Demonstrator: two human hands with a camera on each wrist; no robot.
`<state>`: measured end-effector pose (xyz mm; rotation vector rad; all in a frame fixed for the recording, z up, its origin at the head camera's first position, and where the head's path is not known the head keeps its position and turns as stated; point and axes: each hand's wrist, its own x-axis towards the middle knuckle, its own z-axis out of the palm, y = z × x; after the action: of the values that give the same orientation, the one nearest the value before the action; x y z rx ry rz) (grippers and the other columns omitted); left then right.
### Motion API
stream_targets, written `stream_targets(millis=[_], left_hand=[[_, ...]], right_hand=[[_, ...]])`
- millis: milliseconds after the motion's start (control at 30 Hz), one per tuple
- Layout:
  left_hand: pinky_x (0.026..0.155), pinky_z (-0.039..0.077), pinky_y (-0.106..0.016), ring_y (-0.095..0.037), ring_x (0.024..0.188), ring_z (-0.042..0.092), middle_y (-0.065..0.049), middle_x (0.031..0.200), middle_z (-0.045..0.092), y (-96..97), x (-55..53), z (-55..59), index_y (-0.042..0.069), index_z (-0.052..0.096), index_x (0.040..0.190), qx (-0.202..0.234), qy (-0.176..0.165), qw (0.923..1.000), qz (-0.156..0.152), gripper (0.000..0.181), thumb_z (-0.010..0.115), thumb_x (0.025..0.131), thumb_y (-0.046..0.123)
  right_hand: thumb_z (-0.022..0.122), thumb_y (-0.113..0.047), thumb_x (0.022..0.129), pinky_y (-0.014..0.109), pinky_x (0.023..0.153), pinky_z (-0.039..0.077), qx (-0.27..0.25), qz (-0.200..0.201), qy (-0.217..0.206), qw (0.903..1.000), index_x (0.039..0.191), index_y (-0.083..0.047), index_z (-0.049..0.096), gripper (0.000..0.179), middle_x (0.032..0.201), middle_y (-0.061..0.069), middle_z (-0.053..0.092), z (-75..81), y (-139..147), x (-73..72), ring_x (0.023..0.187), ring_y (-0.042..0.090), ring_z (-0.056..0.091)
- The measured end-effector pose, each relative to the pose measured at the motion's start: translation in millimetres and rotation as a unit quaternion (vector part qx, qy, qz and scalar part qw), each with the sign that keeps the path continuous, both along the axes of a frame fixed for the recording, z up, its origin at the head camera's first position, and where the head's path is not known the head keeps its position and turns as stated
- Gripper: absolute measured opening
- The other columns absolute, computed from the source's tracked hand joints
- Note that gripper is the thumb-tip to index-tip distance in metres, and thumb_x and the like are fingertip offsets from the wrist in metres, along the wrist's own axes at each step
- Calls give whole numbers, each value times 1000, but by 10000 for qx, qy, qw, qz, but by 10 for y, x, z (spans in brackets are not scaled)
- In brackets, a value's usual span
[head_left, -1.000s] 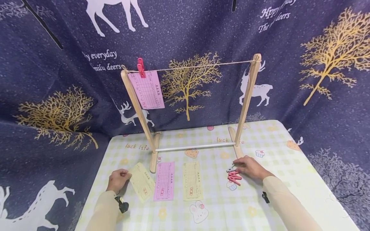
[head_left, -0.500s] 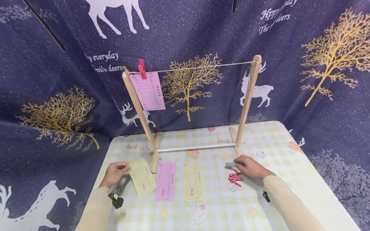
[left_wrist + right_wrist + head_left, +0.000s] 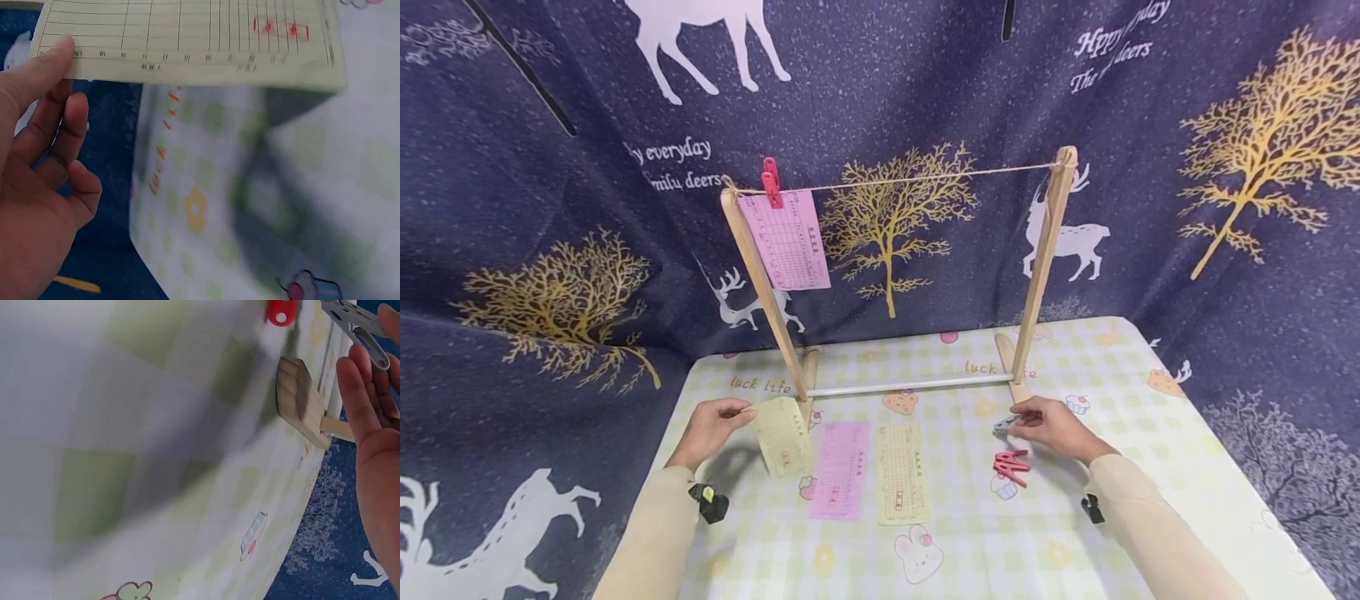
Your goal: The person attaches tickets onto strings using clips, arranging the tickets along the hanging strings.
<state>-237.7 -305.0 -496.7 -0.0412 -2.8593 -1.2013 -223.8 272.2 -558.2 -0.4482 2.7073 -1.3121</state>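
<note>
One wooden rack (image 3: 1042, 267) beyond fingers, one string (image 3: 902, 179) atop. Four slips: hung pink slip (image 3: 792, 242) beyond left hand (image 3: 711, 427); yellow slip (image 3: 782, 437) pinched at left fingertips; second pink slip (image 3: 840, 471), second yellow slip (image 3: 903, 475) between hands. Right hand (image 3: 1054, 425) grips one grey peg (image 3: 362, 320); one red peg (image 3: 772, 187) on string; loose red pegs (image 3: 1009, 465) just nearer than right fingers, count unclear. Seemingly readying yellow slip; next move likely calls for lifting to string.

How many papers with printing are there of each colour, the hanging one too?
Pink printed slips: 2
Yellow printed slips: 2
Total: 4
</note>
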Motion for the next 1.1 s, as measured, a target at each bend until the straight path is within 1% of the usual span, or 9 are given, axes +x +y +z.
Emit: stream_targets(millis=[133, 300, 467, 567, 667, 800, 900, 1100], left_hand=[[82, 52, -37, -30, 96, 68, -16, 106, 73, 56, -48, 84, -2, 75, 105, 38, 97, 9999, -129, 26, 76, 90, 19], [84, 51, -37, -33, 102, 66, -19, 112, 71, 127, -90, 179, -2, 75, 105, 101, 176, 9995, -239, 26, 76, 90, 19], [81, 51, -32, -32, 101, 65, -19, 112, 71, 196, -122, 274, -3, 75, 106, 248, 287, 9987, -344, 26, 77, 90, 17], [78, 51, -28, -28, 98, 65, -18, 108, 72, 237, -140, 310, -3, 76, 103, 299, 392, 9978, -439, 23, 77, 89, 15], [75, 50, -24, -25, 94, 65, -17, 104, 73, 283, -156, 336, -3, 76, 100, 318, 459, 9970, -532, 20, 78, 88, 13], [71, 50, -25, -21, 90, 64, -14, 100, 74, 353, -168, 380, -1, 76, 99, 341, 447, 9968, -573, 18, 78, 88, 13], [71, 50, -25, -18, 86, 63, -12, 99, 74, 406, -180, 411, 1, 77, 98, 379, 449, 9964, -603, 17, 78, 88, 14], [68, 50, -22, -13, 79, 63, -12, 97, 74, 486, -211, 454, -1, 77, 100, 482, 677, 9942, -685, 18, 78, 87, 11]], right_hand=[[78, -2, 83, 23, 77, 56, -191, -117, -182, 9996, 114, 17, 62, 40, 95, 14, 71, 27, 31, -1, 86, 24, 68], [78, -3, 83, 22, 76, 56, -213, -29, -143, 9997, 112, 16, 63, 37, 93, 12, 71, 47, 60, 2, 85, 23, 68], [74, -5, 86, 25, 78, 56, -220, 155, 12, 9996, 114, 15, 64, 36, 96, 14, 72, 77, 75, 5, 86, 23, 68], [68, -4, 90, 27, 79, 56, -203, 136, 243, 9994, 116, 13, 65, 31, 102, 15, 71, 105, 67, 8, 89, 24, 68], [66, -8, 95, 28, 79, 57, -187, 31, 400, 9990, 119, 12, 65, 31, 104, 16, 70, 152, 45, 4, 91, 23, 68], [74, -13, 91, 25, 76, 57, -367, -183, 187, 9990, 123, 14, 62, 43, 100, 15, 71, 237, 8, -12, 87, 17, 67], [79, -12, 87, 23, 75, 56, -557, -274, 38, 9981, 123, 16, 60, 49, 100, 17, 71, 295, 2, -19, 86, 14, 66], [80, -11, 85, 22, 76, 55, -755, -208, -43, 9969, 118, 14, 63, 45, 100, 17, 71, 354, 27, -19, 86, 10, 66]])
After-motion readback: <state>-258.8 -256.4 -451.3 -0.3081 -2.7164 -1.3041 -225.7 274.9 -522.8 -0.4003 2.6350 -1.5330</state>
